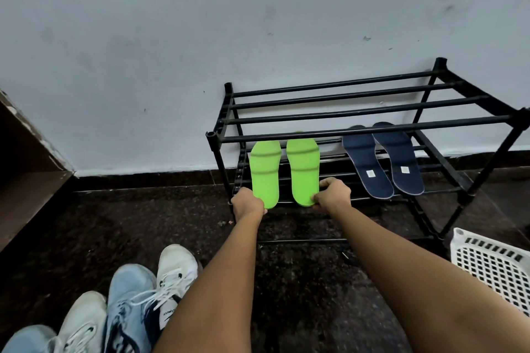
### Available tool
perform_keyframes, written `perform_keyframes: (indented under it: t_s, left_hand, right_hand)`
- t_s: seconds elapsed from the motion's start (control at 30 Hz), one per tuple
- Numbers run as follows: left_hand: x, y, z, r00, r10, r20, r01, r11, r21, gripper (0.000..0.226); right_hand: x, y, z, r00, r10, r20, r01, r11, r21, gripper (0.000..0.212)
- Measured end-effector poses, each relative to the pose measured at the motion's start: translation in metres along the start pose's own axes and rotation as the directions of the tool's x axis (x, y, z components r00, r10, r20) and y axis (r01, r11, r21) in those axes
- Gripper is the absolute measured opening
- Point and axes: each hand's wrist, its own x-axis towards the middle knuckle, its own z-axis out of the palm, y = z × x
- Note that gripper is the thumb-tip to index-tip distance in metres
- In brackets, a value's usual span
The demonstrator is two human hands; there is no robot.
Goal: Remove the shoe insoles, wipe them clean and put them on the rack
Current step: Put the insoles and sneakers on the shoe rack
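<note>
Two bright green insoles lie side by side on the middle shelf of a black bar rack (370, 117) against the wall. My left hand (247, 204) holds the heel of the left green insole (265, 172). The heel of the right green insole (303, 172) is pinched by my right hand (332, 192). Two dark blue insoles (383, 162) rest on the same shelf further right. Several shoes, white and light blue (126, 295), stand on the floor at the lower left.
A white perforated plastic basket (496, 264) sits on the floor at the right, beside the rack. A brown wooden cabinet (25, 175) stands at the left edge. The floor is dark speckled stone, the wall pale.
</note>
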Motion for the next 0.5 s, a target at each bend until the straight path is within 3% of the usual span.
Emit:
perform_keyframes:
  t_s: [0.5]
  left_hand:
    - [0.004,-0.007,0.005,0.997,0.073,0.021,-0.073,0.997,-0.016,0.011]
  right_hand:
    - [-0.005,0.0,0.027,0.999,0.015,0.04,-0.02,0.992,0.126,0.025]
